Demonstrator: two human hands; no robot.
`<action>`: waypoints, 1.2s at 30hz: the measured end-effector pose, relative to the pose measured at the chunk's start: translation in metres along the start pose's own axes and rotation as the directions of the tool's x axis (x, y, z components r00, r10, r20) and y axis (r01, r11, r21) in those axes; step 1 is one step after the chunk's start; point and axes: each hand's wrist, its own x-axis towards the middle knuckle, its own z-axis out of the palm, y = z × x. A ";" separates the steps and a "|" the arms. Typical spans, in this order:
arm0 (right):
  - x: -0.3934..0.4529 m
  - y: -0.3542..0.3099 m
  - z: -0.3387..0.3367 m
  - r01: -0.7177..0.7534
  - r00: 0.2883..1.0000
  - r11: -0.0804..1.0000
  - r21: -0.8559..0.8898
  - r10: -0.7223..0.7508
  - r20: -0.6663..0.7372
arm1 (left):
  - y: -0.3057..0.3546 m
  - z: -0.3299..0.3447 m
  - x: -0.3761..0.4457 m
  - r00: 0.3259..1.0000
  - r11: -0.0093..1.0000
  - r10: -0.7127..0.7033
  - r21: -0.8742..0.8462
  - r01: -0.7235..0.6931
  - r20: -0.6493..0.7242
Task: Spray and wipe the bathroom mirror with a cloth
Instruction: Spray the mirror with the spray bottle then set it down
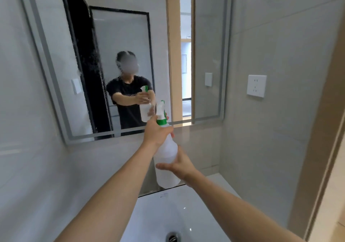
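A translucent white spray bottle (166, 159) with a green collar and white trigger head is held upright in front of the mirror (205, 36). My left hand (157, 133) grips its neck at the trigger. My right hand (179, 164) cups the bottle's body from the right side. The nozzle points at the mirror's lower middle. Fine spray droplets speckle the glass on its left half, around the reflected person and black door frame. No cloth is in view.
A white sink basin (162, 213) with a drain (173, 237) lies below my arms. A white wall socket (256, 85) sits right of the mirror. Grey tiled walls stand on both sides, and a beige door frame (321, 129) runs along the right.
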 end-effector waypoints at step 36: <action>-0.072 0.067 -0.144 -0.105 0.980 0.992 0.073 0.116 -0.162 | 0.017 0.169 -0.051 0.985 0.999 -0.015 -0.037 0.022 0.171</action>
